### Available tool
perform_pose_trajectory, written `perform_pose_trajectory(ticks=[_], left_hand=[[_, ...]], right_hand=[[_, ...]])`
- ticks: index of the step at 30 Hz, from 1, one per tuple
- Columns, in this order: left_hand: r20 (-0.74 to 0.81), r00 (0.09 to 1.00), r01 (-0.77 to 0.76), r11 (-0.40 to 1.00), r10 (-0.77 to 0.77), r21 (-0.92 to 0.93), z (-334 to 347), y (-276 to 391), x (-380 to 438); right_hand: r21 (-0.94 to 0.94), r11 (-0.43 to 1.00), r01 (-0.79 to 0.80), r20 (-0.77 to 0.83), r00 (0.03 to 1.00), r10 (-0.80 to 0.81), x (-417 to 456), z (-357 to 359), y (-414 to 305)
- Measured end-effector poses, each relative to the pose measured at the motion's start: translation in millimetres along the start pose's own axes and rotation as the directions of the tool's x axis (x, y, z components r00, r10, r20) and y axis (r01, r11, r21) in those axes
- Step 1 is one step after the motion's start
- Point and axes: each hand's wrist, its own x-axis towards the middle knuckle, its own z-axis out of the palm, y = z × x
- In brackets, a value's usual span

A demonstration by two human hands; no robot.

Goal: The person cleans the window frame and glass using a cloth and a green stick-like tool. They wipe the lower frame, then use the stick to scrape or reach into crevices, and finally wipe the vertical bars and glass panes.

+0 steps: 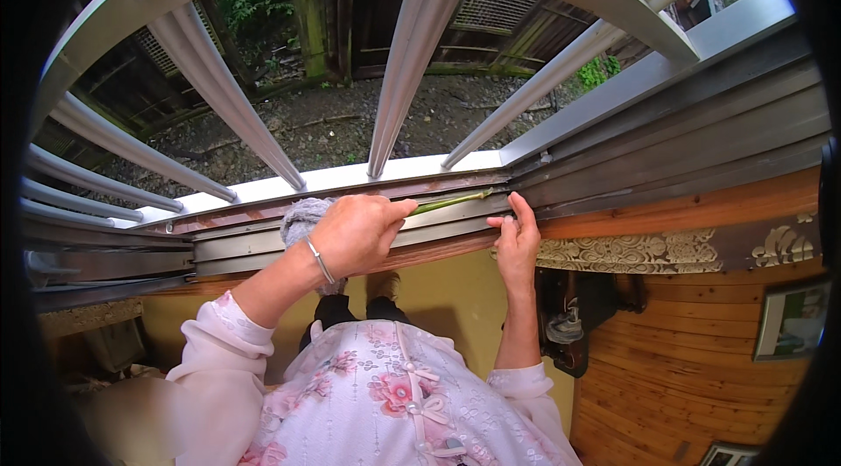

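Note:
My left hand [361, 229], with a metal bangle at the wrist, pinches a thin green plant stem [450, 202]. The stem points right, low over the metal sliding-window track [453, 219], its knobbly pale tip near the right corner. Against the left side of that hand is a bunched grey cloth [302, 219] on the track; whether the hand also grips it I cannot tell. My right hand [517, 236] is raised at the track's right end, thumb and fingers apart, with nothing visible in it. Its fingertips are just beyond the stem's tip.
A white metal window guard [263, 191] with upright bars [414, 72] stands just outside the track. The dark side frame [657, 131] closes the right end. A wooden sill edge [420, 256] runs on my side. Patterned curtain fabric [624, 252] hangs at the right, above a dark chair [571, 334].

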Motion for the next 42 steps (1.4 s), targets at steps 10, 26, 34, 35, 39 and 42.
perform_pose_trajectory(ticks=[10,26,34,35,39,42], left_hand=[[0.251,0.960,0.110,0.991,-0.124,0.071,-6,-13,37],[0.287,0.946,0.238,0.919,-0.147,-0.313,43,-28,26],[0.098,0.975,0.223,0.875,-0.200,-0.429,66,-15,8],[0.079,0.977,0.211,0.883,-0.196,-0.420,66,-13,6],[0.005,0.986,0.157,0.902,-0.169,-0.403,74,-13,-1],[0.012,0.982,0.176,0.889,-0.189,-0.423,74,-10,-6]], right_hand=[[-0.042,0.999,-0.004,-0.065,0.998,0.001,12,11,-16],[-0.180,0.984,0.004,-0.069,0.997,-0.016,14,17,1],[-0.089,0.991,0.098,-0.121,0.987,-0.109,14,23,12],[-0.087,0.991,0.098,-0.124,0.986,-0.108,15,24,11],[-0.097,0.991,0.088,-0.135,0.986,-0.101,21,28,8],[-0.104,0.991,0.082,-0.132,0.987,-0.096,22,28,5]])
